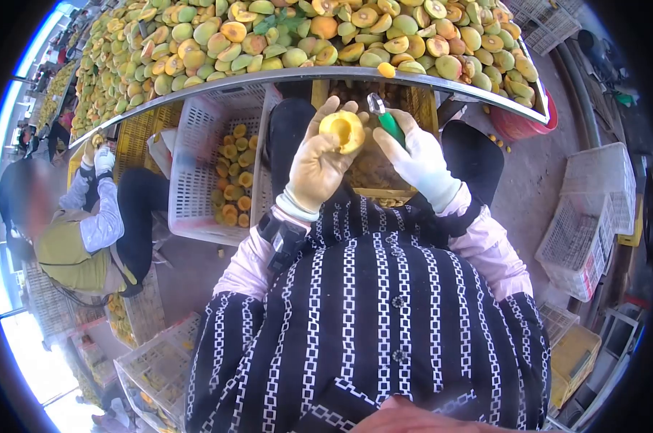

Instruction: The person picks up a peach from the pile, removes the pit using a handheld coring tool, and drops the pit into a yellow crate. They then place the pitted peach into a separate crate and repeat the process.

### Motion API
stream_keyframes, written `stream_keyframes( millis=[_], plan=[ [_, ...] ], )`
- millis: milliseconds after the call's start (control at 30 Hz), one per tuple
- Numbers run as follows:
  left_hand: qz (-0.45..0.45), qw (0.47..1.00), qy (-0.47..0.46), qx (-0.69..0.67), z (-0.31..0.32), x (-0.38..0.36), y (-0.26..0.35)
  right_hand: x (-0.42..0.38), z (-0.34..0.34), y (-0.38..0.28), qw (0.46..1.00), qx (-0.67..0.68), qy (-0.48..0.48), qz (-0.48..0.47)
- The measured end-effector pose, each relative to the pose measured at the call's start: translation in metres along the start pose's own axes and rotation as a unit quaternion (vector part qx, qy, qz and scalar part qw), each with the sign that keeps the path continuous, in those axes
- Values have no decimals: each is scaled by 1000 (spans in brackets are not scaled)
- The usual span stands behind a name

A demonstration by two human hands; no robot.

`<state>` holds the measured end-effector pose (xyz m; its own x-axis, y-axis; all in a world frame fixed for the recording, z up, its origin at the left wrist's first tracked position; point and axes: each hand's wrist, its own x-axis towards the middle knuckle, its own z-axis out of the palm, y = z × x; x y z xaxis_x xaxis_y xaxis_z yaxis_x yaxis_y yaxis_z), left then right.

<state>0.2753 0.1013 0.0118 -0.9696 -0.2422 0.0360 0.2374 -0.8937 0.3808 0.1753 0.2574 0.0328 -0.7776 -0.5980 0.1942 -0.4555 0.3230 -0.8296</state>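
In a worn, pale glove, my left hand (315, 167) is closed around a yellow peach half (342, 131), its hollow facing the camera. My right hand (424, 160), in a white glove, grips the green handle of a pitting tool (390, 124) whose curved metal tip points up. The tool is a short way right of the fruit, apart from it. Beyond both hands stands a metal-edged table (218, 79) heaped with cut peach halves (283, 36). Under the hands sits a yellow crate (420, 108), its contents partly hidden.
Left of my legs a white crate (185, 180) holds hollowed peach halves (232, 173). Another person (73, 238) in gloves sits farther left at the same table. Stacked white crates (579, 231) and a red tub (528, 123) stand on the right.
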Motion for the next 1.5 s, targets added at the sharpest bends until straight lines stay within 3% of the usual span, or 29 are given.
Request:
stream_keyframes(
  millis=[67,100,267,333,467,500,567,667,833,933,1033,1100,1133,1167,1200,1267,1333,1400,1467,1500],
  plan=[
    [10,998,-14,66,5,-7,-3,-5,-10,-4,976,-138,46,-164],
    [13,994,-17,105,10,-9,-3,-6,-15,-8,963,-175,47,-199],
    [37,977,-7,212,24,-10,-2,-1,-33,-28,940,-253,18,-229],
    [76,928,-20,365,26,-11,0,4,-35,-32,930,-279,3,-241],
    [107,867,-3,487,13,-10,5,8,-43,-18,928,-273,-22,-254],
    [105,865,-2,491,19,-12,8,10,-45,-2,928,-309,-6,-210],
    [30,941,27,337,35,-16,17,9,-50,17,929,-346,30,-130],
    [-5,968,43,246,33,-9,19,5,-42,-1,952,-256,67,-156],
    [-42,966,69,244,32,-1,6,5,-29,-13,936,-263,21,-232],
    [-81,957,74,267,34,-3,12,9,-28,-6,910,-365,6,-197],
    [-18,955,93,280,33,-14,45,12,-32,39,923,-363,-24,-124],
    [97,885,165,424,9,-24,82,9,-28,59,936,-333,-18,-112],
    [165,731,197,632,-17,-31,103,8,-26,65,950,-300,-24,-88],
    [162,517,265,798,-59,-39,129,8,-25,71,962,-265,-28,-63],
    [169,363,324,857,-31,-37,123,9,-22,72,970,-237,-40,-15],
    [196,599,316,710,-21,-17,114,7,-13,81,976,-200,-86,25],
    [141,644,186,728,-8,21,101,7,-11,77,980,-138,-136,42],
    [147,540,89,824,6,69,67,6,-12,78,988,-105,-105,32],
    [186,492,-36,850,-1,122,39,3,-23,77,992,-84,-84,37],
    [179,495,-42,849,-6,145,23,2,-31,78,994,-69,-69,41]
  ],
)
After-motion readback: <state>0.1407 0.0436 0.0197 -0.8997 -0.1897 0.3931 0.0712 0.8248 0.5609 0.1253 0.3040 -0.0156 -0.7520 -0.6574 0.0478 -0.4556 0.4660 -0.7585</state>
